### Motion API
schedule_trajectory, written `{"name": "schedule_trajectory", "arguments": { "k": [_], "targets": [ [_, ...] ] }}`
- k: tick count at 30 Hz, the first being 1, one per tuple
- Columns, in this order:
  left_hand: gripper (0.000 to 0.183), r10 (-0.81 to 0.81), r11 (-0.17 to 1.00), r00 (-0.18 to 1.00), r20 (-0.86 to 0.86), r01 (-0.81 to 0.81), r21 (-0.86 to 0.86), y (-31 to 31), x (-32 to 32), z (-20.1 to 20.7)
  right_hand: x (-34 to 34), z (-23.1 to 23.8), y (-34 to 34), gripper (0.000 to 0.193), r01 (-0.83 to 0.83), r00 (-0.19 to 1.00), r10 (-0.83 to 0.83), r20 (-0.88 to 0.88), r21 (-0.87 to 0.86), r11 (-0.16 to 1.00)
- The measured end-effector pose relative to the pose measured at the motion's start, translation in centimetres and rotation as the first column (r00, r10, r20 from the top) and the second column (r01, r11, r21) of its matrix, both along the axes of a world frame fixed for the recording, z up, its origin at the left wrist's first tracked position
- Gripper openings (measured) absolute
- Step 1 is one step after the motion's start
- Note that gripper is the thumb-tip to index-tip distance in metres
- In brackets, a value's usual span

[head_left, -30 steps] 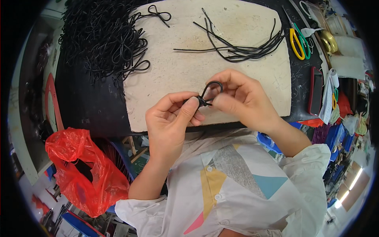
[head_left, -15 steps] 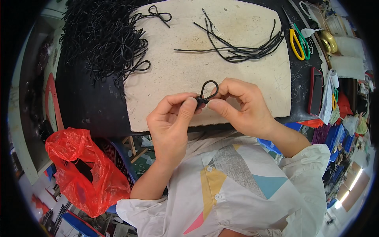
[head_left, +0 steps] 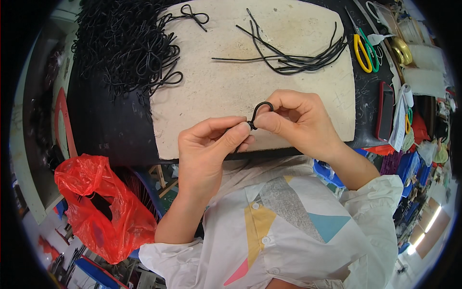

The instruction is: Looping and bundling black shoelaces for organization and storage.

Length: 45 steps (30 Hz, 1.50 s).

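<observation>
Black cord (head_left: 260, 111), looped, is pinched between left hand (head_left: 209, 144) and right hand (head_left: 296, 120) above the pale work board (head_left: 216, 86); the knot, apparently unfinished, could slip loose if either fingertip grip eases.

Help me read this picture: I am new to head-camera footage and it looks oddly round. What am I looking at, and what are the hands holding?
The camera sits on a person's head and looks down, so its fisheye lens bends straight edges. Both forearms come in from below. The left hand and the right hand together pinch a short black cord bent into a small loop. Under them lies a pale work board on a dark table. Upper left is a heap of looped black cords; upper middle, a bundle of straight black cords. Yellow and green scissors lie to the right, and a red plastic bag hangs lower left.
</observation>
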<state>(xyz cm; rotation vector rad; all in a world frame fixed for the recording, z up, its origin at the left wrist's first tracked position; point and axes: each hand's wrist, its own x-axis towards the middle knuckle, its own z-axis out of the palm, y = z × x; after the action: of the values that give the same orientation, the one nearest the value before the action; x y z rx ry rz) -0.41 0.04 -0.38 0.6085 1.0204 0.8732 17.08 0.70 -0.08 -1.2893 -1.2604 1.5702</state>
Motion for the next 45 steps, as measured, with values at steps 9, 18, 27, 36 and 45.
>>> {"name": "schedule_trajectory", "arguments": {
  "k": [9, 18, 27, 36, 45],
  "targets": [
    [0.013, -0.027, 0.997, 0.998, 0.056, 0.030, -0.066, 0.2, 0.1, -0.2, 0.4, 0.4, 0.5, 0.008, -0.177, 0.958, 0.116, 0.262, 0.226, 0.958],
    [0.012, -0.041, 0.997, 0.999, 0.014, 0.042, -0.068, 0.0, 0.0, -0.6, 0.6, 0.4, 0.6, 0.010, -0.302, 0.891, 0.123, 0.436, 0.369, 0.879],
    [0.013, 0.013, 0.999, 0.998, -0.069, -0.010, 0.049, -0.3, 0.3, -0.3, 0.3, 0.1, 0.4, 0.010, -0.081, 0.995, 0.077, -0.062, -0.062, 0.995],
    [0.012, 0.118, 0.971, 0.978, -0.175, -0.076, 0.228, -0.6, 0.5, -0.5, 0.0, 0.1, -0.3, 0.011, -0.054, 0.998, 0.056, 0.025, -0.080, 0.995],
    [0.008, 0.206, 0.936, 0.973, -0.103, -0.165, 0.311, -1.0, 1.2, -1.2, -0.6, -0.3, -0.7, 0.011, -0.015, 0.996, 0.012, 0.088, 0.041, 0.999]
  ]
}}
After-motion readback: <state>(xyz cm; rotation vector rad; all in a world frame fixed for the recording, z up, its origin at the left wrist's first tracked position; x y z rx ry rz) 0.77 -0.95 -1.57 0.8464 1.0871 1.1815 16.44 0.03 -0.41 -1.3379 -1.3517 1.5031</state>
